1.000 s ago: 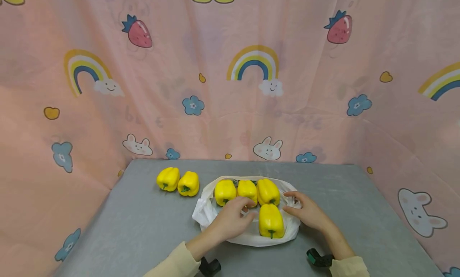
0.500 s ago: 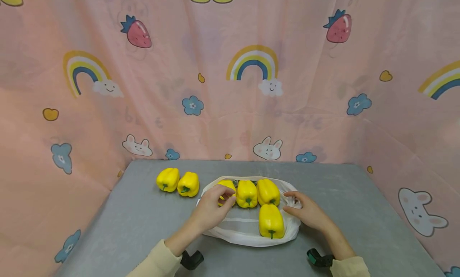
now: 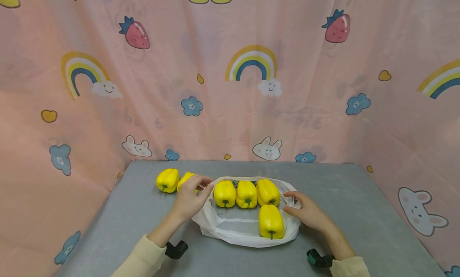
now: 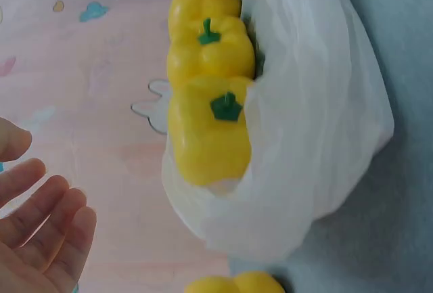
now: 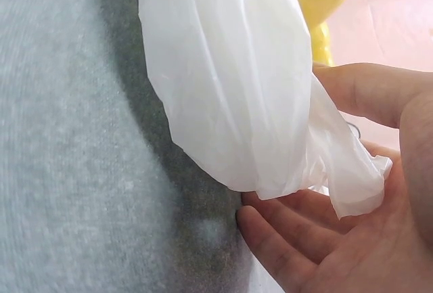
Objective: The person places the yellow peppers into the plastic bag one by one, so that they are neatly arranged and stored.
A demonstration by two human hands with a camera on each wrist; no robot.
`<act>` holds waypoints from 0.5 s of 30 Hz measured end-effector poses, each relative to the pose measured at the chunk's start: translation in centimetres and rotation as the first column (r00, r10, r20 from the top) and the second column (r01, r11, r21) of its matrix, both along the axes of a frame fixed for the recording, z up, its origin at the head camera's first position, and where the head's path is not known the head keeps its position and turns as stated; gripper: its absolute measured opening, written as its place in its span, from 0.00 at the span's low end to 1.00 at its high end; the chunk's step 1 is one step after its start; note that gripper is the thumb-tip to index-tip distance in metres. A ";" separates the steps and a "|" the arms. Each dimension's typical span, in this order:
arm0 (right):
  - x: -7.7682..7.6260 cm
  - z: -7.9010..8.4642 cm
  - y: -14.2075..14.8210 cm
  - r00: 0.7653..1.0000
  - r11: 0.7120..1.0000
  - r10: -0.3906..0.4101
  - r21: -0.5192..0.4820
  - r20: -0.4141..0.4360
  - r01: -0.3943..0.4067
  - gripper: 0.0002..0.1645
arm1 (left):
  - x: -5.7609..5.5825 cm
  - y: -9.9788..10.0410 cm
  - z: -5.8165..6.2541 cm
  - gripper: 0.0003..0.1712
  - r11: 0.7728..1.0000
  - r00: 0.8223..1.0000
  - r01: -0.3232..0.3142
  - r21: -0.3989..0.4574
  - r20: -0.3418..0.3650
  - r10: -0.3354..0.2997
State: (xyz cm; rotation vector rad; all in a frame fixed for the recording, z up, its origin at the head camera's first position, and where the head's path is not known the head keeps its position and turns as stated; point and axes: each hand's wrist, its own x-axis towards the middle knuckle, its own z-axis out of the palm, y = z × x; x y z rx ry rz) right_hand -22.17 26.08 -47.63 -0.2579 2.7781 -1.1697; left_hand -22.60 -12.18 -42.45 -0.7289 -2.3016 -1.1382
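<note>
Four yellow bell peppers inside a white plastic bag; left hand relaxed, empty; right hand loosely curled round the bag.

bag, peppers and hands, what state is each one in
Bag: open, mouth spread wide
Bagged peppers: four showing, whole, stems on
Loose peppers: two on the table; the left one looks whole, the other is partly hidden
Left hand: relaxed, holding nothing
Right hand: at the bag's right edge, bag between thumb and fingers; grip unclear
</note>
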 end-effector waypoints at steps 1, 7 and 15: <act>0.0 0.0 0.0 1.000 1.000 -0.001 0.002 -0.001 0.001 0.33 | -0.2 -0.3 0.0 0.07 1.000 1.000 -0.014 0.000 -0.003 0.014; 0.1 -0.1 0.0 1.000 1.000 -0.009 0.014 0.001 0.009 0.33 | -0.9 -2.1 -0.1 0.08 0.996 0.996 -0.084 0.022 0.012 0.083; 0.1 0.1 -0.1 1.000 1.000 -0.011 0.020 0.011 0.011 0.33 | -2.2 -4.0 -0.8 0.11 0.985 0.985 -0.166 0.048 0.058 0.164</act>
